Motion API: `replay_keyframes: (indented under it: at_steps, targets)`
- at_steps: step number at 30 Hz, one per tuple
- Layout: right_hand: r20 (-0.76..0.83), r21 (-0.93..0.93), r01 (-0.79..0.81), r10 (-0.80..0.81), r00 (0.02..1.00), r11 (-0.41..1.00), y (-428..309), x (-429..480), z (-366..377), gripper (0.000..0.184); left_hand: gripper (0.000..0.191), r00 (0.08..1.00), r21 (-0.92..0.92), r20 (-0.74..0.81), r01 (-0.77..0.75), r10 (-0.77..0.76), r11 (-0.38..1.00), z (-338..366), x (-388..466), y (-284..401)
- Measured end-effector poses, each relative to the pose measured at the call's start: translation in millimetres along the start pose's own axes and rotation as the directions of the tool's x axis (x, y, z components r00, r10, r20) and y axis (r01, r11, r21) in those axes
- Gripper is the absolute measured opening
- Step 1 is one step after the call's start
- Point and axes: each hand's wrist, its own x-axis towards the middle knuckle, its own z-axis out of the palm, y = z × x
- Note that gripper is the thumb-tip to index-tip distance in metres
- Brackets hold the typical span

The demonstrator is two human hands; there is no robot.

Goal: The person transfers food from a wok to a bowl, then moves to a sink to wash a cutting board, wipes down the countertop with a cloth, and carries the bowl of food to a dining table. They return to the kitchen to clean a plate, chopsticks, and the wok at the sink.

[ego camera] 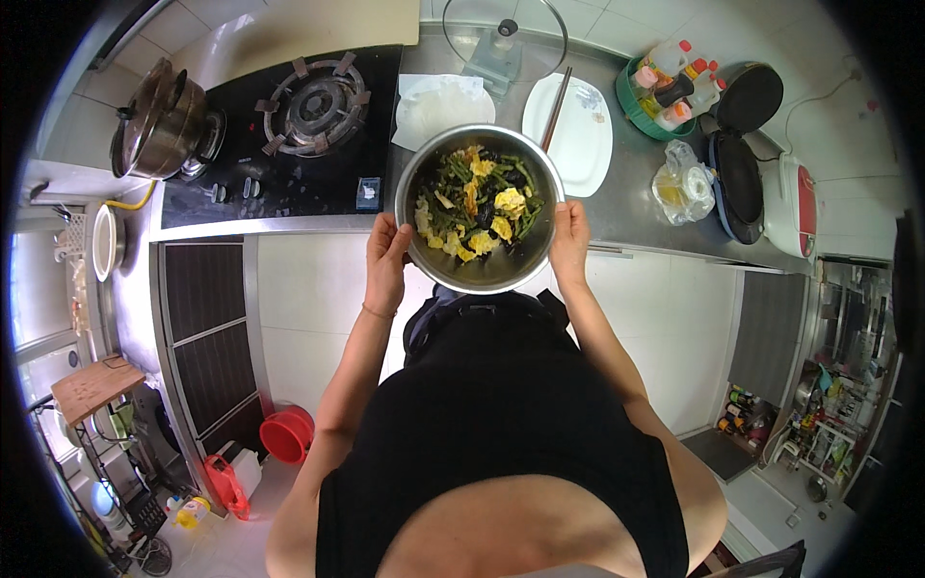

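Note:
A round stainless steel bowl (pixel 471 277) is held level in front of my body, near the counter's front edge. Inside lies cooked food (pixel 480 206): yellow egg pieces, green vegetable lengths that look like beans, and dark pieces. My left hand (pixel 387 249) grips the bowl's left rim, thumb on top. On the opposite side, my right hand (pixel 570 235) holds the right rim. Just beyond the bowl are a white plate (pixel 582 137) with brown chopsticks (pixel 558 108) across it, and white paper (pixel 444 105) that the bowl partly covers.
Left of the bowl is a black gas hob (pixel 238 144) with a lidded pot (pixel 162 119) on its far burner. A glass lid (pixel 535 43) stands upright at the back. Rightward are a green basket of bottles (pixel 627 97), a plastic bag (pixel 683 184) and an opened electric griddle (pixel 741 188).

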Motion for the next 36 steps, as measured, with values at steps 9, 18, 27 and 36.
replay_keyframes:
  at_steps: [9, 18, 27, 36]
  targets:
    - [-0.001, -0.057, 0.05, -0.05, 0.999, 0.997, 21.6, 1.9, 4.5, 0.024, 0.009, 0.997, 0.028, -0.067, 0.046, -0.044, 0.999, -6.9, 14.2, -30.3]
    - [-0.031, -0.07, 0.124, -0.127, 0.991, 0.99, 17.1, 18.3, 4.1, 0.026, 0.007, 0.999, -0.047, -0.02, 0.026, -0.027, 0.999, -4.0, 26.2, -31.0]
    - [-0.018, -0.068, 0.118, -0.12, 0.993, 0.991, 18.2, 14.7, -1.0, 0.024, 0.008, 0.995, -0.07, -0.044, 0.087, -0.091, 0.994, 1.3, 23.1, -28.6]
    - [-0.019, 0.017, 0.087, -0.087, 0.996, 0.996, -28.5, -3.3, -15.4, 0.024, 0.008, 0.999, -0.042, 0.036, -0.013, 0.015, 0.999, 15.8, -1.3, 8.7]
